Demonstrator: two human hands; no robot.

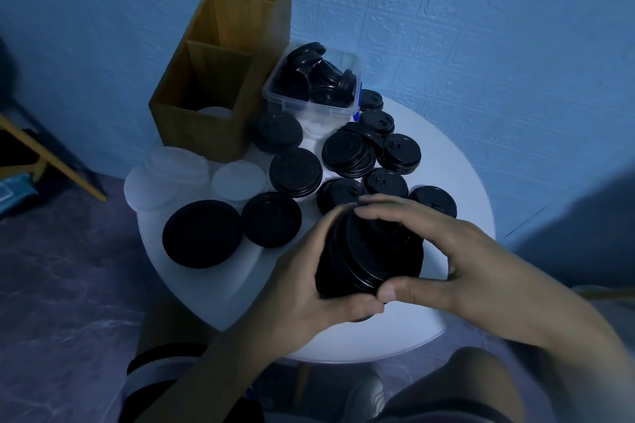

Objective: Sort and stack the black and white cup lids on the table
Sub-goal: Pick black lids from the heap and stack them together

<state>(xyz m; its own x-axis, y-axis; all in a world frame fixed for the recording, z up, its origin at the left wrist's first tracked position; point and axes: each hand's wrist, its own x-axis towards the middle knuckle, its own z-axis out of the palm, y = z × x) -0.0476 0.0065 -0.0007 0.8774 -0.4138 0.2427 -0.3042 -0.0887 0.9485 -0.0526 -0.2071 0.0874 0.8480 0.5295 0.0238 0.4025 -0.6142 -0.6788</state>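
A stack of black lids (369, 257) is held above the near part of the round white table (457, 302). My left hand (309, 285) grips the stack from the left and below. My right hand (446, 261) curls over its top, thumb on the near rim. Several loose black lids (295, 172) lie spread across the table's middle and right. White lids (237, 180) and a short white pile (177, 165) sit at the left. A large flat black lid (202, 233) lies at the front left.
A wooden two-compartment box (220, 79) stands at the back left, with a white lid in its near compartment. A clear plastic tub (309, 103) of black lids is beside it against the blue wall. My knees are under the table's near edge.
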